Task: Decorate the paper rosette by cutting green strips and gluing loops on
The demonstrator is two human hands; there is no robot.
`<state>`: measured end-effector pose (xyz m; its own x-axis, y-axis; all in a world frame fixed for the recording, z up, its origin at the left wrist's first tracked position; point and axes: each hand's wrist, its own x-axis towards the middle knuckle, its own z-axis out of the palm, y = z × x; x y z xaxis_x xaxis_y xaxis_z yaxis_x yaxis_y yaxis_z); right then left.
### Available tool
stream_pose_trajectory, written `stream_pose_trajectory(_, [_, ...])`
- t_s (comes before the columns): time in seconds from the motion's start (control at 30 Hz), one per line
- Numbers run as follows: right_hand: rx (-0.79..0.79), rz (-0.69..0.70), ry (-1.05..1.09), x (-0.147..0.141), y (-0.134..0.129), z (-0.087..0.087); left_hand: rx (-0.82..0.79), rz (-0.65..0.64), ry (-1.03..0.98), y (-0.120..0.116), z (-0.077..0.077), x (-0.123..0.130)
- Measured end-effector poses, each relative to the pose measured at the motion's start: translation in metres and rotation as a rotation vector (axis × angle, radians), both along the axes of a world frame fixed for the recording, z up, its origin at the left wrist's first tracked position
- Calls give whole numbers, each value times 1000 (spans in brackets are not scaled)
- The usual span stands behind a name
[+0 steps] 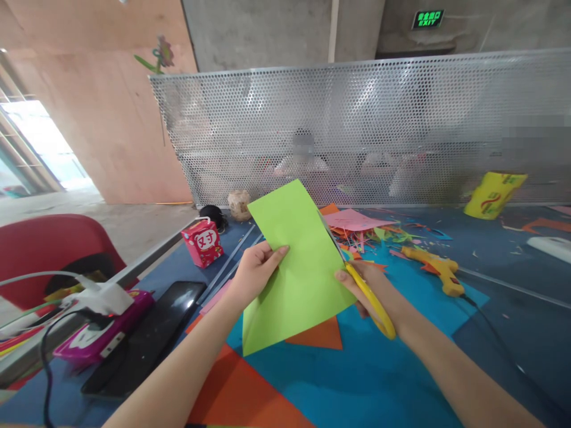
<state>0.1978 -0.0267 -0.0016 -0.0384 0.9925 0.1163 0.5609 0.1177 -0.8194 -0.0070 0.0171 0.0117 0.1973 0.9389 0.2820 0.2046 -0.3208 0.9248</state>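
A sheet of light green paper (298, 261) is held up above the table, slightly tilted. My left hand (256, 273) pinches its left side, thumb on top. My right hand (368, 288) is closed around the yellow handles of a pair of scissors (372, 300), its thumb by the paper's right edge. The blades run up along that right edge and are partly hidden by the paper. Beneath lie a blue sheet (357, 380), a red-orange sheet (245, 392) and an orange piece (319, 334).
Pink paper (352, 220) and coloured scraps lie behind the scissors. To the right are a yellow glue gun (437, 270) with a cable and a yellow roll (494, 195). A drink carton (203, 242), black phone (147, 342) and purple power strip (104, 327) stand left. A perforated screen (250, 131) borders the back.
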Motion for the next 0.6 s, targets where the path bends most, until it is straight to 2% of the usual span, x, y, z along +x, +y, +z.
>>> stream_pose_trajectory(0.17, [-12, -17, 10, 0, 2, -2, -6, 12, 15, 0, 0, 0])
stream_pose_trajectory(0.37, [182, 14, -34, 4, 9, -11, -70, -66, 13, -1, -2, 1])
stream_pose_trajectory(0.5, [162, 17, -26, 3, 7, -8, -33, -43, 36, 0, -3, 1])
stream_pose_trajectory(0.6, [78, 4, 9, 0, 1, 0, -22, -18, 39, -1, -2, 1])
